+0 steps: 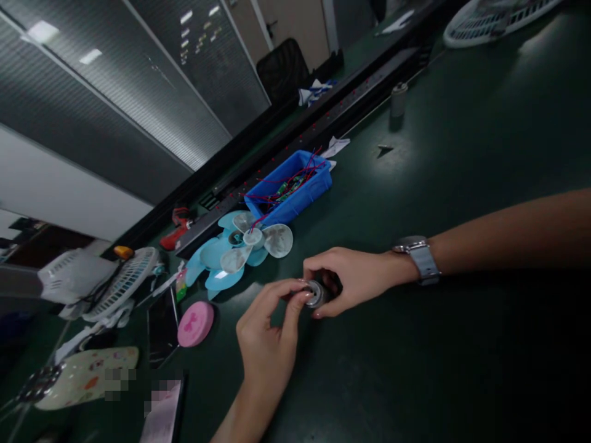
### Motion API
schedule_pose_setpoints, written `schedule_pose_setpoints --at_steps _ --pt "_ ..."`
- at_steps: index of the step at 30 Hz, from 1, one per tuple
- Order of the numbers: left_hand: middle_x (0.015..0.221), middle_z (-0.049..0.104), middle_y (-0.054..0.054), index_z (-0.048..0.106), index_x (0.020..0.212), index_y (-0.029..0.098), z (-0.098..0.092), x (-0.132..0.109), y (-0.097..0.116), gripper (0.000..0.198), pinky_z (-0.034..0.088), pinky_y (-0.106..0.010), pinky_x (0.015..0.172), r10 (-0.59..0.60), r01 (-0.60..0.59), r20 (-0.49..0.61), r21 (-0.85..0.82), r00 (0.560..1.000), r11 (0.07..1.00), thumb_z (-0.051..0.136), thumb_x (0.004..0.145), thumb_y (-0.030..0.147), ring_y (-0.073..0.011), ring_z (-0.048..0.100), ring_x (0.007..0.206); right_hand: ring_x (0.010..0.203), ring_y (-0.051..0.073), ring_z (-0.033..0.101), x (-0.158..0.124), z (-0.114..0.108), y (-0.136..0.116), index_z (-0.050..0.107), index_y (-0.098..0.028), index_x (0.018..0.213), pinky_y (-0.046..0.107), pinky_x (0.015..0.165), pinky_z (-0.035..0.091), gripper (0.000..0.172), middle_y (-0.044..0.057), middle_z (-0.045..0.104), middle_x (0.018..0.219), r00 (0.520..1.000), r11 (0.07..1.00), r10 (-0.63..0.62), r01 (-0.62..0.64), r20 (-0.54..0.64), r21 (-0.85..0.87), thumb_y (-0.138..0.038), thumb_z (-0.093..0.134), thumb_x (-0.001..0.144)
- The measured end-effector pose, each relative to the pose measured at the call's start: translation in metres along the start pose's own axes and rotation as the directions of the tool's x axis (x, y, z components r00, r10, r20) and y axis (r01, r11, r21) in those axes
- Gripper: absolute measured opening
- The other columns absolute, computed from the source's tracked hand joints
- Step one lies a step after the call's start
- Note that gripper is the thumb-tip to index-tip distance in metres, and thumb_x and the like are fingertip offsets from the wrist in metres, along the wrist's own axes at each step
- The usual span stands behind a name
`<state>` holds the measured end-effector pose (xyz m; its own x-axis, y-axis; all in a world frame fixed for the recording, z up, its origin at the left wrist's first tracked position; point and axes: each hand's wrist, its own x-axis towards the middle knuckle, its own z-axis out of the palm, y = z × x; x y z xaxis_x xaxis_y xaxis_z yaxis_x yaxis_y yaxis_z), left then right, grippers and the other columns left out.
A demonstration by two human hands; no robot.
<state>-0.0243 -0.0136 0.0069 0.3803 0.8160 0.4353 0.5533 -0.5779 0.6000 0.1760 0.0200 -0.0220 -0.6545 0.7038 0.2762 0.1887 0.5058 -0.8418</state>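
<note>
A small metal cylinder that looks like a motor (316,295) stands on the green table with its round end up. My right hand (360,280), wearing a watch (418,249) on the wrist, is wrapped round its side. Thumb and forefinger of my left hand (270,326) are pinched together at the top end of the cylinder. Whatever they hold there is too small to make out. Just beyond my hands lie light-blue fan blades (217,258) with a greyish, clear-looking fan blade (252,239) on top.
Behind the blades, a blue bin (295,209) holds wires and green circuit boards. To the left are a round pink case (196,323), a dark tablet (162,326), a phone (162,412) and a white fan (122,286). Another metal cylinder (398,99) stands farther back.
</note>
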Motion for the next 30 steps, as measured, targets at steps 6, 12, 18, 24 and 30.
schedule_pose_setpoints --at_steps 6,12,18,24,30 --pt "0.086 0.071 -0.001 0.067 0.091 0.019 -0.006 0.003 0.002 0.010 0.051 -0.024 0.077 0.124 -0.125 0.017 0.152 0.992 0.980 0.062 0.085 0.014 -0.0152 0.068 0.082 0.061 0.008 0.055 -0.001 -0.001 0.000 0.058 -0.015 0.091 0.016 0.051 0.041 0.035 -0.003 0.059 0.074 1.000 1.000 -0.016 0.016 -0.010 0.007 -0.036 0.077 0.071" --pt "0.088 0.072 -0.002 0.068 0.093 0.019 -0.007 0.005 0.007 0.013 0.053 -0.024 0.076 0.175 -0.185 0.070 0.166 0.982 0.969 0.061 0.085 0.011 -0.0154 0.068 0.083 0.061 0.008 0.056 0.000 0.002 0.002 0.058 -0.015 0.090 0.016 0.052 0.041 0.035 -0.003 0.059 0.073 0.999 0.999 -0.028 0.029 -0.030 0.029 -0.035 0.078 0.069" --pt "0.091 0.072 -0.002 0.070 0.097 0.022 -0.012 0.009 0.005 0.016 0.054 -0.025 0.076 0.086 -0.101 0.129 0.121 0.988 0.987 0.064 0.084 0.014 -0.0159 0.068 0.086 0.061 0.008 0.055 0.000 0.001 0.002 0.058 -0.015 0.090 0.016 0.051 0.040 0.036 -0.003 0.058 0.073 1.000 1.000 -0.014 0.014 -0.023 0.016 -0.037 0.077 0.069" --pt "0.089 0.072 -0.004 0.075 0.090 0.021 -0.010 0.008 0.006 0.013 0.054 -0.024 0.071 0.026 -0.026 0.103 -0.002 0.994 1.000 0.068 0.081 0.015 -0.0160 0.068 0.081 0.063 0.009 0.055 -0.001 0.003 0.000 0.058 -0.016 0.091 0.017 0.053 0.042 0.036 -0.003 0.059 0.075 1.000 0.999 0.029 -0.029 0.003 0.028 -0.040 0.076 0.071" --pt "0.088 0.073 -0.003 0.073 0.091 0.021 -0.017 0.001 0.006 0.012 0.053 -0.026 0.076 -0.044 0.038 -0.054 -0.098 0.998 0.994 0.066 0.084 0.016 -0.0159 0.067 0.083 0.065 0.010 0.056 0.001 0.003 -0.007 0.057 -0.017 0.093 0.019 0.054 0.044 0.035 -0.001 0.060 0.080 0.989 0.990 0.137 -0.139 0.054 0.038 -0.041 0.074 0.074"
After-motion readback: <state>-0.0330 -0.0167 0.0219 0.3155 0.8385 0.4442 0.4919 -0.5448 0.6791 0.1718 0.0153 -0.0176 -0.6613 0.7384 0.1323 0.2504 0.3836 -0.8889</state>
